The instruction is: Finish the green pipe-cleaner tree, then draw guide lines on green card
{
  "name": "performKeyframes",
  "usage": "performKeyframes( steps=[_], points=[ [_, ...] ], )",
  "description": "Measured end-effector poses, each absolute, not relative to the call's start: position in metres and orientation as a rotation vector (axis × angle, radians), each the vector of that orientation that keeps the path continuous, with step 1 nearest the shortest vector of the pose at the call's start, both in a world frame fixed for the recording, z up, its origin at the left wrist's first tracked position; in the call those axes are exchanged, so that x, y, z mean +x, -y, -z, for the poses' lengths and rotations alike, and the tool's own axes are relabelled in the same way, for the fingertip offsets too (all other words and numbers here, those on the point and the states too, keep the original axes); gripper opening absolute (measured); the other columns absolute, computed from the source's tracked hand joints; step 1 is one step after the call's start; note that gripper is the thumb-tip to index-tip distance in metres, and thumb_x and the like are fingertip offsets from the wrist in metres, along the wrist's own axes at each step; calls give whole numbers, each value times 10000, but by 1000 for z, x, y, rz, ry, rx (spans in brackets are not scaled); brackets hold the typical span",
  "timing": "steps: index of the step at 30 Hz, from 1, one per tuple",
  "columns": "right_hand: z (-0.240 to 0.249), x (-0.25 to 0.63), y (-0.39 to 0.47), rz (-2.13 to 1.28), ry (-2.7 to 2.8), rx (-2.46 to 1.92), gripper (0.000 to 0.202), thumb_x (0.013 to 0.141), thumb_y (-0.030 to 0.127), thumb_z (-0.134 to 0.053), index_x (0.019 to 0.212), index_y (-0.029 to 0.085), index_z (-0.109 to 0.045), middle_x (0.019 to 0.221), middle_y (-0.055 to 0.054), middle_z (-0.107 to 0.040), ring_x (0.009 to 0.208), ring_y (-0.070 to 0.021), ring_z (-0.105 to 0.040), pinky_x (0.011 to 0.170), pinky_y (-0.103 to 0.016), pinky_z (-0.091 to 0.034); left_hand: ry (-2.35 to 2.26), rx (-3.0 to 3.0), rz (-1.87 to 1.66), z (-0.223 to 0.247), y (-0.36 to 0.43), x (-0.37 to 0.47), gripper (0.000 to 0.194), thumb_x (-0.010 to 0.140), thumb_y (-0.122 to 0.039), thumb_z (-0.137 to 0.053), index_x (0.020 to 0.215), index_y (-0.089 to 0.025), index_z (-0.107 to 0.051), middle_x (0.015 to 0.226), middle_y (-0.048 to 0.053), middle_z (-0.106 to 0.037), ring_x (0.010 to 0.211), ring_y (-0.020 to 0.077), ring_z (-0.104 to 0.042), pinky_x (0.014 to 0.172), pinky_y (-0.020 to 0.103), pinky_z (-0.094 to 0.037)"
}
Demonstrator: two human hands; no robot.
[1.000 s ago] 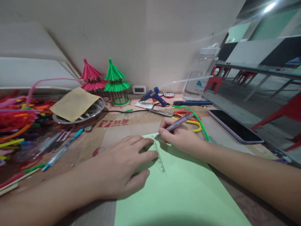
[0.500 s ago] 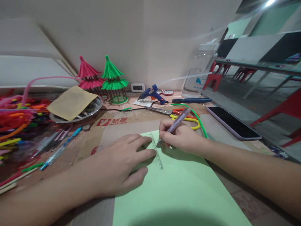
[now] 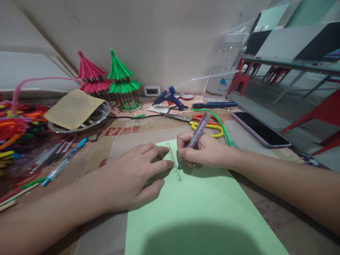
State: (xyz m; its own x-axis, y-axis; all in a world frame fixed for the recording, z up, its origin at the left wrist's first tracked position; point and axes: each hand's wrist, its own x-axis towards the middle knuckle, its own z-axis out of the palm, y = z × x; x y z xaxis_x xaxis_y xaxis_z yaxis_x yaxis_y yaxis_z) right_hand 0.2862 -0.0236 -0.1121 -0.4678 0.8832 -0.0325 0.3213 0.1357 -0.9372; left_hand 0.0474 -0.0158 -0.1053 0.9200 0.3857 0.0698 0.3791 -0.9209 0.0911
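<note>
At the bench point(image 3: 69, 181) I see a pair of bare hands busy over a sheet of light green paper point(image 3: 209, 207), which fills the lower middle of the frame and runs off its bottom edge, a rounded shadow lying over its near part. The left hand point(image 3: 135, 173) lies palm down across the sheet's left edge, fingers somewhat spread, two fingertips pressing a clear plastic set square point(image 3: 175, 168) onto the paper just left of the frame's centre. The right hand point(image 3: 200, 150), right of centre, has its grip pinched round a purplish pen point(image 3: 198, 132), its tip down just beside the set square's right edge; whether it touches the paper I cannot tell. Just beyond the right hand lie scissors point(image 3: 183, 118) with orange and yellow handles, a green pipe cleaner point(image 3: 225, 131) curving past them. Above these, near the upper middle, are a blue glue gun point(image 3: 170, 96) and a small white digital clock point(image 3: 152, 91). Two little pagodas, one pink point(image 3: 90, 72) and one green point(image 3: 120, 71), stand in the upper left, behind a metal dish point(image 3: 107, 111) covered partly by a yellowish square sheet point(image 3: 74, 108). Bright pipe cleaners point(image 3: 12, 125) crowd the left edge; a phone point(image 3: 260, 129) lies at right.
</note>
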Motion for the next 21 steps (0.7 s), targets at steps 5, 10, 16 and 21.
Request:
performKeyframes(
  steps=[5, 10, 16, 21],
  points=[
    [110, 287, 26, -1375, 1901, -1151, 75, 748, 163, -551, 691, 203, -522, 495, 65, -541, 457, -84, -491, 451, -175, -393, -584, 3010, -121, 106, 15, 48, 322, 956, -270, -460, 1212, -222, -650, 1354, 161, -586, 1225, 355, -571, 1011, 551, -496],
    [108, 288, 29, -1418, 1912, -1121, 79, 750, 158, -549, 689, 202, -526, 491, 63, -540, 451, -87, -500, 441, -177, -394, -577, 3030, -134, 108, 14, 48, 331, 959, -261, -443, 1206, -210, -657, 1334, 177, -592, 1213, 356, -582, 1023, 562, -497],
    [107, 290, 32, -1403, 1937, -1097, 109, 761, 141, -545, 672, 204, -534, 480, 64, -542, 440, -84, -485, 441, -180, -373, -567, 3045, -107, 108, 14, 49, 352, 969, -280, -441, 1245, -205, -645, 1335, 177, -584, 1212, 343, -579, 1045, 554, -492],
    [108, 291, 32, -1406, 1953, -1095, 110, 765, 132, -543, 683, 204, -537, 485, 62, -547, 450, -88, -500, 438, -177, -375, -551, 3055, -115, 108, 13, 48, 355, 972, -274, -442, 1251, -195, -647, 1332, 178, -580, 1204, 343, -583, 1058, 550, -486]
  ],
)
